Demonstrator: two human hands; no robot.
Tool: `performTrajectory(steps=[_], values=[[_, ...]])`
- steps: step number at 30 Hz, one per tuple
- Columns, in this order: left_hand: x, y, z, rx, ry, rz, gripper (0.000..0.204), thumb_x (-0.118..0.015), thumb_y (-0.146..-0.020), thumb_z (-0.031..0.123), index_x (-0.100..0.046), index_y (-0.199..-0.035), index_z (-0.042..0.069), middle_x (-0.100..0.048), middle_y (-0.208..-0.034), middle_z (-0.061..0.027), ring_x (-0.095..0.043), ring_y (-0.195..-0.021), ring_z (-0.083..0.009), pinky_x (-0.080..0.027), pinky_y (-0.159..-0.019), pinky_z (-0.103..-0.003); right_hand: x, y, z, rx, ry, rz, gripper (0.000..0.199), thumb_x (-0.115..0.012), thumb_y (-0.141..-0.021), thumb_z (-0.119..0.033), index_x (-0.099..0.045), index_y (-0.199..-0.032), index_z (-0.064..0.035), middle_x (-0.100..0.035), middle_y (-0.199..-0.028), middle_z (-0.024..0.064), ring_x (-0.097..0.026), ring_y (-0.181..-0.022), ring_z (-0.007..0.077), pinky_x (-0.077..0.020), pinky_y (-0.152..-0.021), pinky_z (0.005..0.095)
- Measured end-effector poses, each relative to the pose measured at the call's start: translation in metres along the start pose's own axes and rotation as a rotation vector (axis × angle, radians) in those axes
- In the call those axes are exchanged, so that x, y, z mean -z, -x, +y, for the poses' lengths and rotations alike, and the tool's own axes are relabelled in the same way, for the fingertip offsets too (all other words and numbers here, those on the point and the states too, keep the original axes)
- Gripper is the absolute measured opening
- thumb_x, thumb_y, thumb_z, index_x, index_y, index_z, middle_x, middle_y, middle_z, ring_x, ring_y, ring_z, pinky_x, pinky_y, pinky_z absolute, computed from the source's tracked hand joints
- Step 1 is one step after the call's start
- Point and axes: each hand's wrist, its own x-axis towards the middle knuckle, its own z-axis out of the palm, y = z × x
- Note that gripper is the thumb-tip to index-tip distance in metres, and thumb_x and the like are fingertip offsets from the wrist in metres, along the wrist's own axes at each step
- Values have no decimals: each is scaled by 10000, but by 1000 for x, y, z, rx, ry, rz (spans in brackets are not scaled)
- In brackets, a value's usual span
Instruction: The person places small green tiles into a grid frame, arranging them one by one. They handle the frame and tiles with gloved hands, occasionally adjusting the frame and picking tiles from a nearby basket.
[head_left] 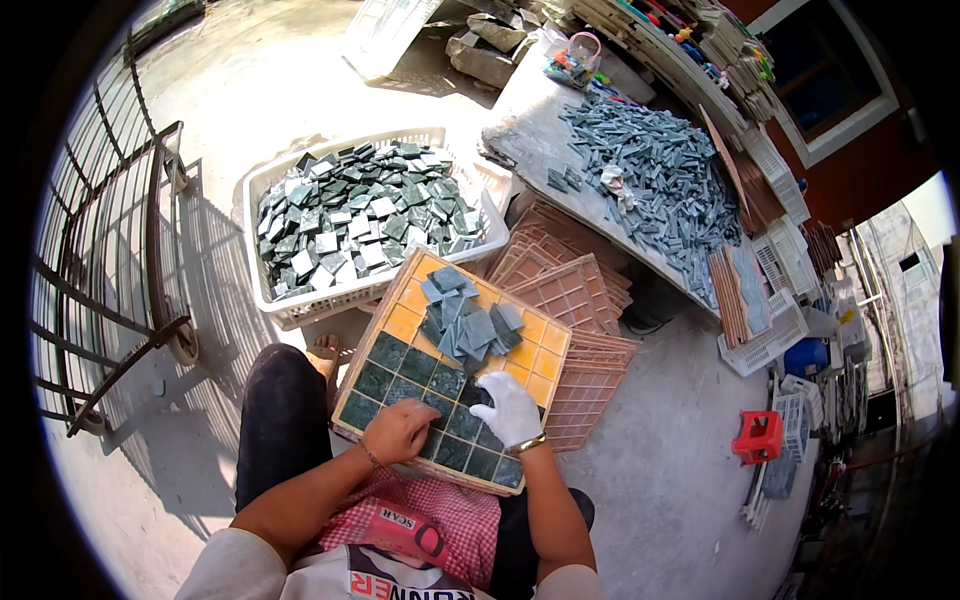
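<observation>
A long grey worktable (pixel 540 130) runs along the upper right, heaped with narrow grey-green tile strips (pixel 660 175). Left of it, on the concrete floor, sits a white plastic basket (pixel 275 300) full of square dark green tiles (pixel 360 215). Between basket and table leans a stack of empty reddish grid moulds (pixel 575 290), fanned out beside the person's knee.

On the person's lap rests a yellow grid tray (pixel 545 345) (tilted like a diamond in the head view); its near rows are filled with green tiles, its far cells bare, and a loose pile of grey-green tiles (pixel 470 320) lies on the middle of it.

The left hand (pixel 398 432), bare, lies fingers curled on the tray's near edge, touching the set tiles; whether it grips anything I cannot tell. The right hand (pixel 508 408), in a white glove, presses down on the filled cells just beside the pile, fingers bent, nothing visibly held.
</observation>
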Motion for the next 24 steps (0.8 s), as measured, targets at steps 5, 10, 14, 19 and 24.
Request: performTrajectory(steps=[5,10,14,19,24], values=[[0,1,-1,-2,-6,-1,258,-543,-688,-8,-558,-943,33,-556,-790,-140,-554,-757,-322,-466,-685,-391,5,-3,-4,-142,93,25,475,-738,-656,-295,-541,-1038,-92,-566,-1017,106,-575,-900,289,-474,-740,382],[1,-1,2,7,9,1,258,-545,-688,-10,-560,-941,35,-559,-797,-137,-555,-769,-320,-468,-695,-386,-4,-9,5,-271,-31,69,527,-733,-654,-386,-534,-1026,-69,-568,-990,115,-586,-866,290,-477,-704,390],[-1,0,-1,7,13,9,257,-546,-688,-9,-564,-940,38,-561,-803,-135,-556,-778,-317,-469,-700,-385,-20,-22,-17,-207,106,277,544,-730,-652,-404,-545,-1019,-47,-580,-941,128,-587,-851,300,-479,-708,383],[-1,-1,0,-24,39,53,242,-548,-695,-29,-570,-927,41,-549,-760,-136,-554,-728,-323,-466,-654,-395,-31,-22,2,-77,175,358,336,-626,-784,-297,-528,-1017,-76,-584,-985,110,-590,-816,311,-483,-666,399],[-1,2,-1,-3,6,5,263,-547,-684,-6,-569,-942,37,-561,-796,-131,-555,-769,-315,-470,-688,-385,3,-17,18,-297,-325,424,131,-535,-840,-164,-587,-880,-50,-610,-766,142,-601,-749,309,-463,-646,391]])
